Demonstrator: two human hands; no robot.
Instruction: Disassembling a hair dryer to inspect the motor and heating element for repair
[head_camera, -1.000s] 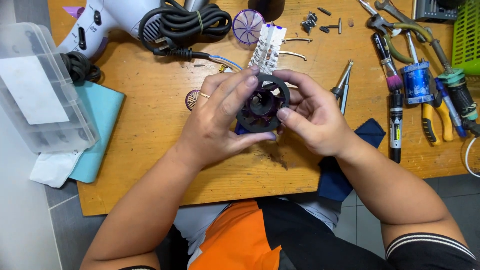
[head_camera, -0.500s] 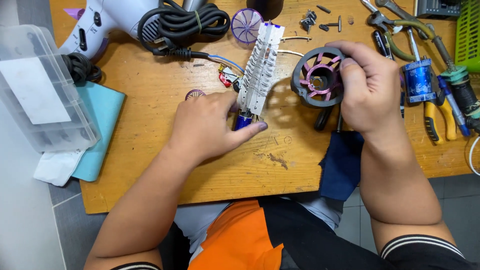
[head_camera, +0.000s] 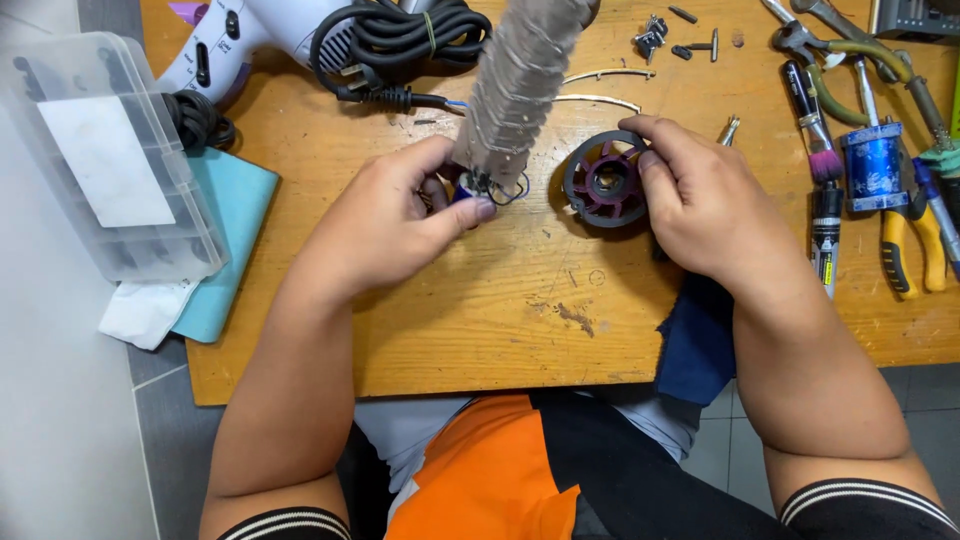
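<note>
My left hand (head_camera: 400, 225) grips the lower end of a pale heating-element assembly (head_camera: 520, 85) wound with wire, held upright and tilted toward the camera; thin blue and dark wires hang at its base. My right hand (head_camera: 705, 200) holds a dark round fan housing (head_camera: 603, 182) with a magenta impeller inside, resting on the wooden tabletop (head_camera: 500, 310) just right of the element.
A white hair dryer body (head_camera: 250, 35) and coiled black cord (head_camera: 400, 40) lie at the back. A clear plastic box (head_camera: 95, 160) sits at left over a teal cloth (head_camera: 230, 240). Screwdrivers, pliers and a blue motor (head_camera: 873, 165) crowd the right side. Loose screws (head_camera: 655, 35) lie at back.
The heating element has been lifted upright toward the camera by my left hand. My right hand has brought the fan housing down and left, onto the table.
</note>
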